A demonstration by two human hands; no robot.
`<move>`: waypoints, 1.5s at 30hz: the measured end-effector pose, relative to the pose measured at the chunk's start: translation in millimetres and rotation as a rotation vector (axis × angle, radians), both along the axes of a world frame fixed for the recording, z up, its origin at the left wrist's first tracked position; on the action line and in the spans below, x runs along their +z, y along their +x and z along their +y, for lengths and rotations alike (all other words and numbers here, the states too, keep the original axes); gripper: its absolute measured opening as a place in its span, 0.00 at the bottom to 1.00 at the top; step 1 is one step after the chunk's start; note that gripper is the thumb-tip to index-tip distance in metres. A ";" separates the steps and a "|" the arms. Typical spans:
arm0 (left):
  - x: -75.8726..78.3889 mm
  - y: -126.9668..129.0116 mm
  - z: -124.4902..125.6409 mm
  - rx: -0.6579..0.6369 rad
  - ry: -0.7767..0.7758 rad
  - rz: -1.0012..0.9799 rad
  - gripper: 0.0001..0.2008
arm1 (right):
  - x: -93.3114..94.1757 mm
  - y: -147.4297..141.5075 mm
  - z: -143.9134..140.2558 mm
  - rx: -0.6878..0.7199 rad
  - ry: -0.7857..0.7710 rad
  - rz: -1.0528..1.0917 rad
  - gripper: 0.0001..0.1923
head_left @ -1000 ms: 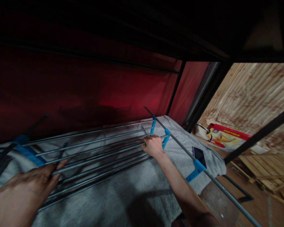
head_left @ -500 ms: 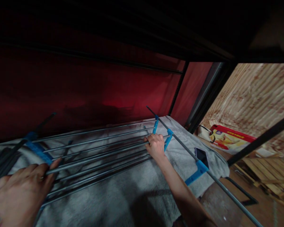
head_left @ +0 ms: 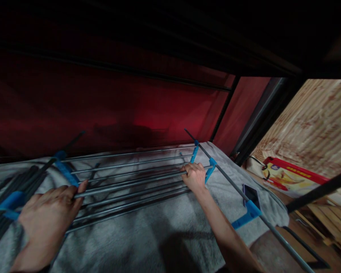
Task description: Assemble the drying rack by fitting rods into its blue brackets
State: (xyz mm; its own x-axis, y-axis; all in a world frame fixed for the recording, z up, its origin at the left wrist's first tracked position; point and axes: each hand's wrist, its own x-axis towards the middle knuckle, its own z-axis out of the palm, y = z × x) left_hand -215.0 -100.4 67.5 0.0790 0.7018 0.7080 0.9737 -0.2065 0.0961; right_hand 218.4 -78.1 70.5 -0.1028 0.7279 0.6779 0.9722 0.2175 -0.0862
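Note:
A rack of grey metal tubes (head_left: 125,185) with blue plastic joints lies across a grey blanket (head_left: 136,235). My left hand (head_left: 52,210) is closed around the left end of one long tube, thumb laid along it. At the right end of the same tube, my right hand (head_left: 194,176) has its fingers wrapped over it. A blue bracket (head_left: 211,170) sits just beyond my right hand, on a long side pole (head_left: 230,178). Another blue joint (head_left: 66,170) stands past my left hand. Farther down the side pole hangs a blue bracket (head_left: 247,216).
Loose dark tubes (head_left: 14,201) lie at the left. A phone (head_left: 251,195) rests on the blanket beside the side pole. Dark frame bars (head_left: 220,110) and a red panel (head_left: 147,110) close off the back. Right of the bed are a red-and-yellow box (head_left: 292,176) and a wooden pallet (head_left: 326,223).
The view has shifted, so the rack and both hands appear farther right. More of the loose tubes shows at the left. Both hands keep their grip on the tube.

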 end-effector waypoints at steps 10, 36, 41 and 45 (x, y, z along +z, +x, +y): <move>23.4 20.2 -16.4 0.154 -0.060 0.295 0.11 | -6.9 13.4 0.9 0.030 0.178 -0.196 0.13; 23.3 23.5 -18.2 0.108 -0.170 0.176 0.17 | -29.4 39.7 14.5 0.034 0.235 -0.301 0.13; 23.3 23.9 -18.4 0.108 -0.153 0.168 0.15 | -28.0 37.7 13.1 0.029 0.208 -0.308 0.13; 22.1 23.5 -17.1 0.115 -0.125 0.172 0.17 | -25.0 34.6 9.6 0.059 0.210 -0.317 0.12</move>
